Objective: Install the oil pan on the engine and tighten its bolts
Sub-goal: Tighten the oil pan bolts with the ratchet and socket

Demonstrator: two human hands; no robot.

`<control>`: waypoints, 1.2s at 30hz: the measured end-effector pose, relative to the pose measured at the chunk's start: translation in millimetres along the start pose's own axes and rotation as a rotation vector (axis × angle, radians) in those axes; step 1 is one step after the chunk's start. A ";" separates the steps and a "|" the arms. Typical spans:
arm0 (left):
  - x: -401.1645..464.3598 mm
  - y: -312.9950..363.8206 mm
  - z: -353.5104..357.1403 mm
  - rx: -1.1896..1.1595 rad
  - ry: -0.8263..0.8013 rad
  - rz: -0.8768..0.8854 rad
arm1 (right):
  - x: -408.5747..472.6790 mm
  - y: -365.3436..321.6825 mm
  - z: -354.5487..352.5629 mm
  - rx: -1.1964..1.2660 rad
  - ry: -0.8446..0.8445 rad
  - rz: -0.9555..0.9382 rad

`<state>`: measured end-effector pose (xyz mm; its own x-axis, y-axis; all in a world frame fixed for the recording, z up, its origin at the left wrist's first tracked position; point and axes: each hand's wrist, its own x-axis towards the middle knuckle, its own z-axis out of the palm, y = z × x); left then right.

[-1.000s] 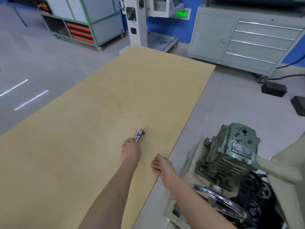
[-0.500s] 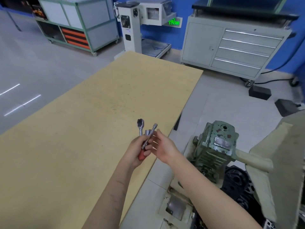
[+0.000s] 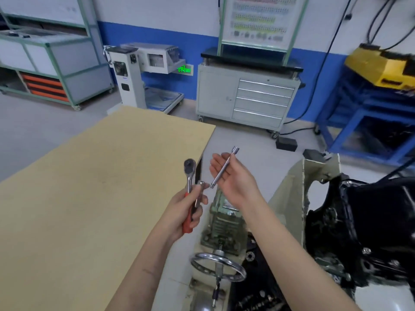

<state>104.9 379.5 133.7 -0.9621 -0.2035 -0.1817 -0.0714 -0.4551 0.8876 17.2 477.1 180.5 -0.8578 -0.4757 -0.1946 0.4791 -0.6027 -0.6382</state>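
The black engine (image 3: 359, 232) sits low at the person's right on its pale stand, behind a green gearbox with a chrome handwheel (image 3: 217, 267); the oil pan itself I cannot pick out against that dark mass. In front of it the left hand (image 3: 186, 209) is curled around the red grip of a chrome ratchet wrench (image 3: 189, 176), head up, with a short silver socket (image 3: 201, 187) pinched alongside. The right hand (image 3: 233, 176) lies palm-up, fingers loosely bent about a long chrome extension bar (image 3: 223, 168), probably so the pieces can be joined before any bolt is turned. Half a second ago both tools were bunched in the left hand over the tan wooden tabletop (image 3: 89, 187); now the bar has passed across and the hands are raised.
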 end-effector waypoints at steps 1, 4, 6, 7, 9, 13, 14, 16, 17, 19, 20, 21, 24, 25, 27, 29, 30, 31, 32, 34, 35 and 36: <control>-2.8 0.9 8.2 0.014 -0.039 0.008 | -5.1 -9.0 2.6 0.016 -0.017 -0.019; -8.8 3.9 26.9 0.058 -0.110 0.034 | -16.8 -28.7 10.8 0.045 -0.072 -0.093; -10.8 7.1 34.8 0.076 -0.102 0.057 | -22.5 -36.3 14.9 0.010 -0.116 -0.136; -11.4 9.0 37.3 0.061 -0.096 0.071 | -24.8 -38.5 16.3 -0.028 -0.131 -0.149; -11.9 12.0 39.6 0.042 -0.090 0.093 | -28.3 -39.8 16.9 -0.094 -0.157 -0.173; -12.5 15.3 39.4 0.031 -0.042 0.115 | -30.8 -38.3 15.7 -0.196 -0.166 -0.240; -12.7 15.4 38.9 0.038 -0.024 0.127 | -30.9 -37.4 15.1 -0.239 -0.156 -0.270; -13.6 15.0 39.3 0.090 0.008 0.164 | -31.3 -35.8 14.5 -0.357 -0.130 -0.352; -14.5 14.8 39.9 0.123 0.020 0.178 | -31.9 -35.3 14.4 -0.417 -0.127 -0.393; -16.4 14.5 41.9 0.166 0.033 0.197 | -33.9 -35.3 15.3 -0.528 -0.139 -0.456; -17.6 14.7 43.6 0.171 0.036 0.204 | -35.1 -35.7 16.2 -0.571 -0.148 -0.473; -19.0 15.3 45.4 0.165 0.036 0.212 | -36.1 -36.4 17.2 -0.597 -0.155 -0.483; -22.8 18.6 52.0 0.129 0.036 0.225 | -39.1 -37.9 19.1 -0.592 -0.140 -0.503; -23.6 19.4 54.6 0.115 0.036 0.224 | -40.2 -37.3 19.2 -0.585 -0.124 -0.514; -24.6 20.7 59.5 0.075 0.039 0.212 | -43.1 -33.7 18.6 -0.585 -0.095 -0.553; -26.0 22.5 62.4 0.034 0.049 0.201 | -45.4 -29.7 17.7 -0.582 -0.069 -0.592; -26.5 23.3 62.7 0.029 0.053 0.197 | -45.6 -28.5 17.3 -0.570 -0.056 -0.597; -26.8 24.4 62.5 0.037 0.054 0.189 | -45.2 -27.6 16.6 -0.556 -0.046 -0.589; -27.6 25.6 62.1 0.047 0.055 0.174 | -45.6 -25.8 15.6 -0.541 -0.042 -0.566; -27.0 29.1 62.7 0.038 0.035 0.129 | -45.6 -20.5 13.1 -0.550 -0.043 -0.502; -25.9 31.8 63.5 0.026 0.011 0.109 | -46.3 -17.1 12.5 -0.583 -0.042 -0.466; -25.0 34.5 64.6 0.027 -0.016 0.093 | -47.3 -14.5 12.1 -0.611 -0.032 -0.427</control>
<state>109.4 424.9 196.3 -0.9689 -0.2301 -0.0910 0.0120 -0.4110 0.9115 53.1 500.5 207.9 -0.9356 -0.3045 0.1786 -0.0912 -0.2801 -0.9556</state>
